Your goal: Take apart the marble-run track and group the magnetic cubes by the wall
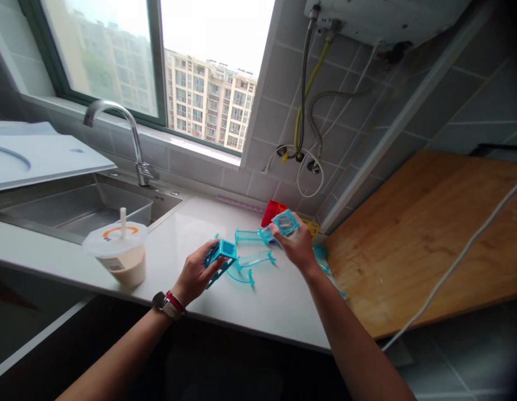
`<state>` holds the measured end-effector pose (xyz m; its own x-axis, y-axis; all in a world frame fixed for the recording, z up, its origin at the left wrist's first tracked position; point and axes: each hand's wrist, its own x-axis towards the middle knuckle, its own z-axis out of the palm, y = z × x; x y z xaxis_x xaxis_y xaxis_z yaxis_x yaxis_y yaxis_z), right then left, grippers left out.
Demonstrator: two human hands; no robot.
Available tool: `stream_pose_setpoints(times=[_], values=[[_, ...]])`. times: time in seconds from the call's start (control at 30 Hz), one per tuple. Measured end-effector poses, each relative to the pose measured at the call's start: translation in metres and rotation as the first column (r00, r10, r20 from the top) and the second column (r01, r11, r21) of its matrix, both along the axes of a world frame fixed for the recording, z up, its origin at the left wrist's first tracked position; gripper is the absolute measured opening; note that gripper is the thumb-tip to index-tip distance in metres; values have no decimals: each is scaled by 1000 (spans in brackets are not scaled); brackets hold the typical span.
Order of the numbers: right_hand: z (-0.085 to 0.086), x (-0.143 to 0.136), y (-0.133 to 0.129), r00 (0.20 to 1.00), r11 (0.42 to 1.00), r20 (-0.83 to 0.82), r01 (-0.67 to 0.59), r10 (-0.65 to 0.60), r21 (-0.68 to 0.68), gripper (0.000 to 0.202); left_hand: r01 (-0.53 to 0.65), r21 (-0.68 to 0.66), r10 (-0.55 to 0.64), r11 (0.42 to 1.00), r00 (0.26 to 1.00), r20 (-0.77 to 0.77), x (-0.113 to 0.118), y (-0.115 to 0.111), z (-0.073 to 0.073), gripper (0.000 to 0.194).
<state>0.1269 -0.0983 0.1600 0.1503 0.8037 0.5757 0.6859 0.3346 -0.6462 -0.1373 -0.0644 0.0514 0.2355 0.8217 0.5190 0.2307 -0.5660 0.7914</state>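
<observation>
A blue block-like plastic piece (227, 249) is gripped in my left hand (196, 271), close above the white counter (258, 301). My right hand (298, 245) is closed on a clear blue plastic piece (287, 223) with a round opening in its face. Between and behind the hands lie several clear blue track-like pieces, among them a straight one (248, 236) and a curved one (242, 278). A red piece (272, 211) stands near the wall behind my right hand, with a yellow piece (312, 227) beside it. The two held pieces are apart.
Left of my left hand stands a lidded drink cup (127, 267) with a straw. Behind it are a metal sink (83, 209) and a faucet (135, 139). A wooden board (429, 239) is at the right, crossed by a white cable (454, 267).
</observation>
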Motion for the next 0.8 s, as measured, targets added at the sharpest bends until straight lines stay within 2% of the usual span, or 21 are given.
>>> stream_pose_setpoints(times=[0.07,0.13,0.2,0.3,0.4,0.47,0.6,0.7,0.8], values=[[-14,27,2,980,985,188,98,-70,-143,20,4,-77,2,997,996,84,-1,-1,4,48],[-34,49,-2,924,941,373,198,-86,-274,23,6,-163,21,987,985,168,-2,1,11,50],[-59,61,-11,888,914,450,254,-91,-317,33,19,-257,47,966,968,245,1,8,19,53],[-96,64,-28,901,920,416,259,-121,-294,44,66,-334,66,940,927,368,13,28,33,57],[-127,59,-42,938,953,318,211,-136,-215,52,76,-282,64,956,887,457,35,61,49,63],[-142,58,-48,961,973,248,168,-125,-160,52,97,-232,27,968,877,480,54,88,59,65],[-156,61,-50,989,989,122,101,-87,-112,52,204,-247,-64,947,877,477,95,148,65,71],[-158,64,-49,997,991,41,63,-58,-119,54,289,-379,-119,879,904,412,122,189,55,78],[-159,66,-47,998,988,-21,50,-54,-145,51,315,-491,-155,812,928,338,143,219,40,78]])
